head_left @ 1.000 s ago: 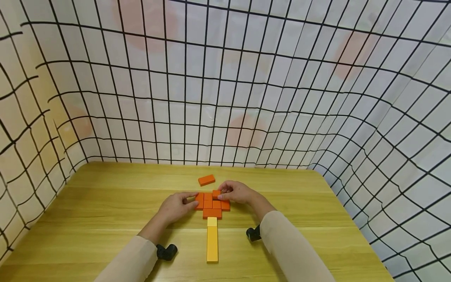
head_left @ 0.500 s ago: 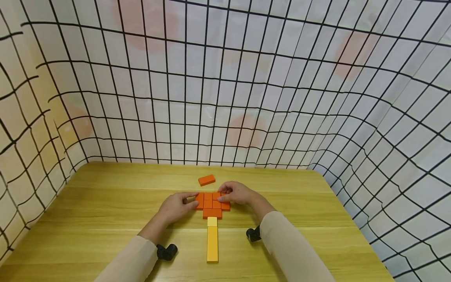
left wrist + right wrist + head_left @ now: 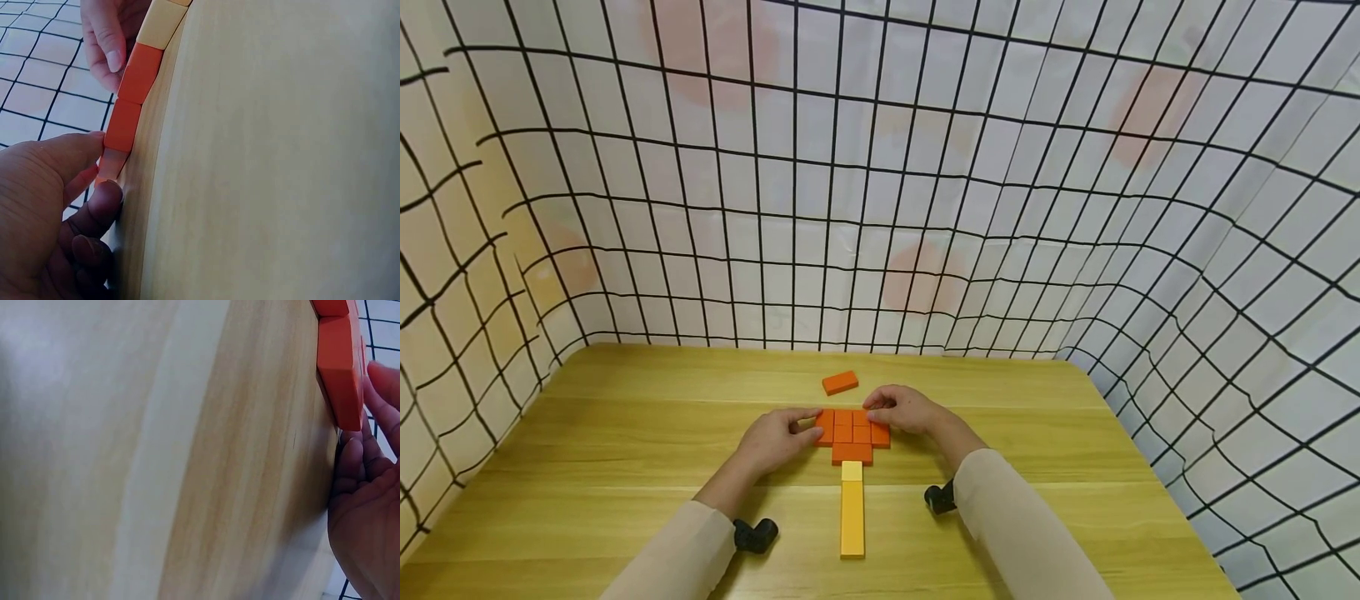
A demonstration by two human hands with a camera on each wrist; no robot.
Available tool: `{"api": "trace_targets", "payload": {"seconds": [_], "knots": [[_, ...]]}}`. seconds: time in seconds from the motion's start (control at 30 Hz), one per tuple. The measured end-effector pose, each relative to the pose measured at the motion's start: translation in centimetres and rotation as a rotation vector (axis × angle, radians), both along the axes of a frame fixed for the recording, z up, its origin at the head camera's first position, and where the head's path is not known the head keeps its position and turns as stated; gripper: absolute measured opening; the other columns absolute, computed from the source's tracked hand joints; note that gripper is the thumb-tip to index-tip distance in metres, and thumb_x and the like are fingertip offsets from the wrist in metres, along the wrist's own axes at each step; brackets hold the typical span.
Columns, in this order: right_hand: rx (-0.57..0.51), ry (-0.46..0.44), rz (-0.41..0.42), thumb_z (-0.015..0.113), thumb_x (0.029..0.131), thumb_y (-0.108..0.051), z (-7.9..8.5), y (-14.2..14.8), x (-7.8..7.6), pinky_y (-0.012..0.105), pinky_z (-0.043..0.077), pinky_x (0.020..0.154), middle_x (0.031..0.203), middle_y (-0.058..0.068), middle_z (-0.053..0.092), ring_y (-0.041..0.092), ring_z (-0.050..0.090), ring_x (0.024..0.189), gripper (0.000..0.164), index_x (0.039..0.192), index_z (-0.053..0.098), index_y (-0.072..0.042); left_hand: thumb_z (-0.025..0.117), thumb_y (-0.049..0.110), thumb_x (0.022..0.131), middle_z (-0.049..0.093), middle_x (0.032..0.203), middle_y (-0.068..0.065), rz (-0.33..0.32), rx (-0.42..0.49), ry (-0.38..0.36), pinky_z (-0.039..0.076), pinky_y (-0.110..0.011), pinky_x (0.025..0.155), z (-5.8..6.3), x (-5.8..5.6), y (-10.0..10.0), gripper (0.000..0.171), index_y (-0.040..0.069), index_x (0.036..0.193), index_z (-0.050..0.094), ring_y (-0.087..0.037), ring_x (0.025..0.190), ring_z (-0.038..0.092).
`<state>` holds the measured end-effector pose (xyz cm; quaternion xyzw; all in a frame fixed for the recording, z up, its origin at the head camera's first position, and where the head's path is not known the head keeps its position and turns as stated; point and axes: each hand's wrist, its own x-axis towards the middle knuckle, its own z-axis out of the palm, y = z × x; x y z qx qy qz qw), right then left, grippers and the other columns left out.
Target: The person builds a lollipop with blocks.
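Observation:
Orange blocks (image 3: 843, 432) lie flat and side by side in the head view, forming one compact patch. The left hand (image 3: 778, 442) holds the patch's left upright block (image 3: 824, 427) between thumb and index finger. In the left wrist view, this thumb and finger straddle the end of the orange row (image 3: 122, 125). At the far right corner, the right hand (image 3: 912, 410) pinches a small orange block (image 3: 859, 416), thumb over its top and index finger at its far side. Right wrist view: the right hand (image 3: 369, 481) curls behind an orange block (image 3: 339, 362).
A small pale yellow block (image 3: 852, 472) and a long yellow block (image 3: 852, 521) run from the patch toward the person. One loose orange block (image 3: 840, 382) lies beyond it. A black wire grid (image 3: 850, 225) rises behind the wooden table (image 3: 625, 433).
The small orange block under the right hand has gone from raised to level with its neighbours, closing the gap. The right thumb has shifted slightly away from the person. The left hand has stayed put.

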<state>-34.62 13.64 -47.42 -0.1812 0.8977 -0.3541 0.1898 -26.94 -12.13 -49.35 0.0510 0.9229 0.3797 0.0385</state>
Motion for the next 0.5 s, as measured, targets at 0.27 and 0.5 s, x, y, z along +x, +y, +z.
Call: {"api": "trace_targets", "payload": {"seconds": [0.27,0.5], "knots": [[-0.042,-0.004,-0.038,0.069,0.099,-0.024,-0.3,0.3,-0.1,0.030,0.046,0.086,0.104,0.001,0.064,0.015,0.055,0.094,0.018,0.115,0.070,-0.015,0.072,0.037,0.095,0.073,0.103,-0.003,0.004,-0.010,0.003,0.050,-0.043,0.085,0.3,0.1,0.1,0.042,0.027,0.136,0.068,-0.017,0.091,0.059],[-0.078,0.003,-0.038,0.073,0.096,-0.025,-0.2,1.4,0.3,0.029,0.046,0.085,0.104,0.003,0.065,0.016,0.055,0.093,0.021,0.113,0.070,-0.013,0.071,0.037,0.096,0.068,0.093,0.000,-0.003,-0.009,0.001,0.047,-0.039,0.081,0.1,0.1,0.1,0.043,0.027,0.137,0.067,-0.017,0.086,0.054]]}}
